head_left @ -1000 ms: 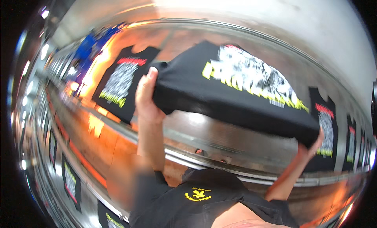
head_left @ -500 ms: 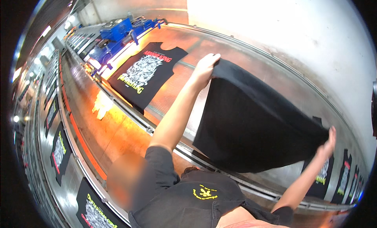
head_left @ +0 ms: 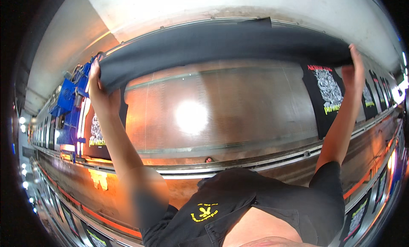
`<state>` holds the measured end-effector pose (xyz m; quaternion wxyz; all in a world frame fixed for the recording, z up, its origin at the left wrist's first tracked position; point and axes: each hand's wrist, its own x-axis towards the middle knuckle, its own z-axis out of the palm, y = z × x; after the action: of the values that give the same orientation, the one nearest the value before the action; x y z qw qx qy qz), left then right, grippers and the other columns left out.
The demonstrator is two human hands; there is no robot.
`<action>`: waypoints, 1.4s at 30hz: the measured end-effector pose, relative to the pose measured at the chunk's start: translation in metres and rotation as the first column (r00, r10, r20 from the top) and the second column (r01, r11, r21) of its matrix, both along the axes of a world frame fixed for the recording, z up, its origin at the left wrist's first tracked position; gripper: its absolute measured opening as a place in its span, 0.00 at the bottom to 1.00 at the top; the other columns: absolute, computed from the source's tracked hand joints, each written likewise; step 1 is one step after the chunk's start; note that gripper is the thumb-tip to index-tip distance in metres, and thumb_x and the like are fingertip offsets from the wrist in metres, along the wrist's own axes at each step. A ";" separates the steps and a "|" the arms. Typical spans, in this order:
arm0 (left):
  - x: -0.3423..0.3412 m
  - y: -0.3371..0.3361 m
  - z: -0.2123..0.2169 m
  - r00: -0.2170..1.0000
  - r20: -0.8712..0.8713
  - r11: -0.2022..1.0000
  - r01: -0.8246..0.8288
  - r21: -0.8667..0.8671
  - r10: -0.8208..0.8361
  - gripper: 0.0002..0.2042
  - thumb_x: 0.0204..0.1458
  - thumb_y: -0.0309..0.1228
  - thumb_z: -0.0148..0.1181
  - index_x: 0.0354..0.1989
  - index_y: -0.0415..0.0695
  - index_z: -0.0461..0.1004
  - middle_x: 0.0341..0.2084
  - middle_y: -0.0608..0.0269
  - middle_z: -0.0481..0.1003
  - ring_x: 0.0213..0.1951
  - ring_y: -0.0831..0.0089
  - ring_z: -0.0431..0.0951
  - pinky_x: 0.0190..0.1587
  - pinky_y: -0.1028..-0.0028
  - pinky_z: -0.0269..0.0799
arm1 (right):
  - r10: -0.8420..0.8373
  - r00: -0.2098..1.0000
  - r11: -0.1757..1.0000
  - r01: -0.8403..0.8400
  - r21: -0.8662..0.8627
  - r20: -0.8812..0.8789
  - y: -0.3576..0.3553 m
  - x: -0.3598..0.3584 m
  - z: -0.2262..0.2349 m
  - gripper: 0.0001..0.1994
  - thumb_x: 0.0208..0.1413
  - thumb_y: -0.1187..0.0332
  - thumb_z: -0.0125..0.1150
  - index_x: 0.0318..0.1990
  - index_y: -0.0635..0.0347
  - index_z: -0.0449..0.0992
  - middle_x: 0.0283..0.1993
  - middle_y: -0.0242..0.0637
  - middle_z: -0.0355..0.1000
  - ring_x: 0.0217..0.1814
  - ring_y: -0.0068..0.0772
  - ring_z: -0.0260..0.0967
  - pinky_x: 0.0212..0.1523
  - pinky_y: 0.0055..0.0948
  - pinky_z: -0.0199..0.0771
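Observation:
A wide black fabric panel (head_left: 221, 44) stretches between my two hands, above the far side of a flat, shiny printing bed (head_left: 251, 115). My left hand (head_left: 102, 85) grips its left end, close to the blue machine. At the other end my right hand (head_left: 353, 74) is closed on the fabric's right edge, with the fingers partly hidden. Under my left forearm lies a printed black shirt panel (head_left: 98, 149). Beside my right forearm another printed black panel (head_left: 329, 91) lies flat, with a white picture and red and yellow lettering.
A blue machine head (head_left: 67, 93) with a glowing orange lamp (head_left: 81, 127) stands at the left. Metal rails (head_left: 264, 164) run along the bed's near side. An orange rail (head_left: 106, 219) and more printed panels are at the lower left. A pale wall (head_left: 183, 4) rises behind.
The fabric has gone from hanging slanted and loose to spread level across the bed's far side. Both hands are farther apart, the right one higher. My view has turned rightward.

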<state>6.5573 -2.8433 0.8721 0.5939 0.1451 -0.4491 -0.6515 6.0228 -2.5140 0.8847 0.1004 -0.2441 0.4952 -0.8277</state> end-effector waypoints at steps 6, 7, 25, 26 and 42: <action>0.043 0.044 -0.158 0.926 0.376 0.944 -0.121 0.306 -0.003 0.11 0.56 0.34 0.56 0.43 0.41 0.70 0.39 0.62 0.74 0.43 0.74 0.75 0.47 0.74 0.71 | 0.084 0.967 0.956 -0.147 0.256 0.241 0.043 0.036 -0.193 0.14 0.54 0.72 0.65 0.49 0.58 0.75 0.47 0.31 0.74 0.50 0.24 0.70 0.51 0.24 0.66; 0.050 0.044 -0.188 0.923 0.384 0.936 -0.135 0.325 0.000 0.10 0.56 0.33 0.58 0.42 0.41 0.70 0.39 0.62 0.75 0.41 0.73 0.76 0.45 0.74 0.72 | 0.125 0.931 0.948 -0.213 0.234 0.343 0.039 0.046 -0.220 0.15 0.54 0.73 0.64 0.50 0.58 0.74 0.47 0.32 0.74 0.48 0.25 0.70 0.49 0.25 0.68; 0.119 0.080 -0.360 0.563 0.811 0.800 -0.410 0.438 -0.156 0.13 0.58 0.43 0.58 0.37 0.46 0.72 0.23 0.74 0.71 0.20 0.84 0.66 0.19 0.81 0.57 | 0.054 0.730 0.821 -0.422 0.386 0.681 0.078 0.089 -0.375 0.08 0.59 0.61 0.62 0.40 0.52 0.75 0.37 0.27 0.76 0.38 0.21 0.72 0.37 0.24 0.68; 0.124 0.087 -0.358 0.542 0.825 0.806 -0.411 0.426 -0.161 0.13 0.58 0.43 0.58 0.37 0.45 0.72 0.22 0.74 0.71 0.20 0.85 0.65 0.19 0.81 0.57 | 0.032 0.744 0.809 -0.411 0.421 0.667 0.083 0.090 -0.370 0.08 0.58 0.61 0.62 0.39 0.52 0.75 0.36 0.26 0.76 0.37 0.21 0.72 0.35 0.24 0.68; 0.180 0.148 -0.418 -0.041 0.986 0.927 -0.335 -0.166 0.162 0.16 0.52 0.38 0.63 0.35 0.34 0.74 0.30 0.46 0.78 0.34 0.55 0.79 0.41 0.64 0.72 | -0.071 0.927 0.437 -0.302 0.847 0.367 0.162 0.120 -0.421 0.11 0.58 0.59 0.62 0.39 0.57 0.78 0.33 0.23 0.73 0.32 0.18 0.67 0.26 0.25 0.68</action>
<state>6.7375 -2.6948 0.4545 0.2044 0.6729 -0.6582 -0.2688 6.1425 -2.3519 0.4641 0.3572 -0.0374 0.8110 -0.4619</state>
